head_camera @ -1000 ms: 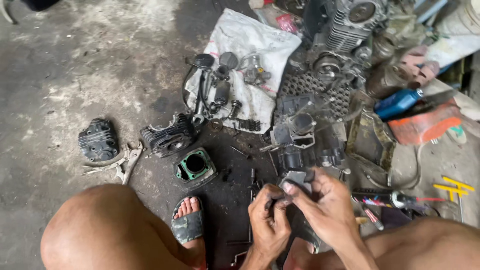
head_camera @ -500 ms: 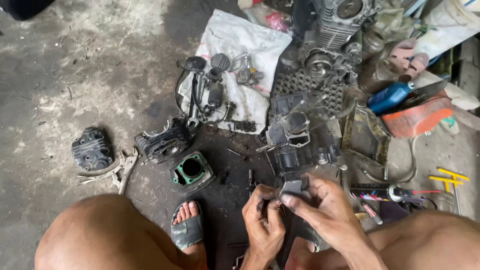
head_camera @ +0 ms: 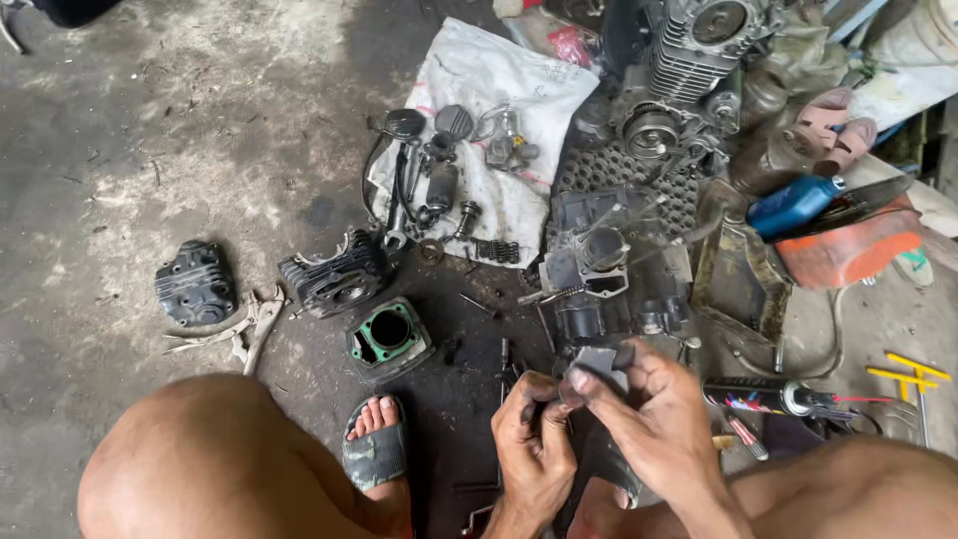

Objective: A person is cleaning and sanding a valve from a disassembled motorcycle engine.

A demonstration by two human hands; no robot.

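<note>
My left hand (head_camera: 534, 444) and my right hand (head_camera: 654, 409) meet low in the middle of the head view, both blackened with grease. Together they pinch a small flat grey metal part (head_camera: 597, 361) between thumbs and fingertips. Just beyond the hands sits a dark engine block with a piston (head_camera: 604, 269) on the oily floor. My bare knees frame the hands, and my left foot in a sandal (head_camera: 374, 444) rests on the ground beside them.
A finned cylinder (head_camera: 334, 274), a green-gasketed cylinder base (head_camera: 389, 337), a cylinder head cover (head_camera: 195, 284) and pliers (head_camera: 249, 324) lie at left. A white cloth (head_camera: 499, 120) holds small parts. An engine (head_camera: 689, 70), blue bottle (head_camera: 798, 203), orange tray (head_camera: 853, 250) and screwdrivers (head_camera: 778, 397) lie at right.
The view has shifted slightly, so the floor parts sit a bit further left and lower. Both hands stay together on the small metal part, fingers working it.
</note>
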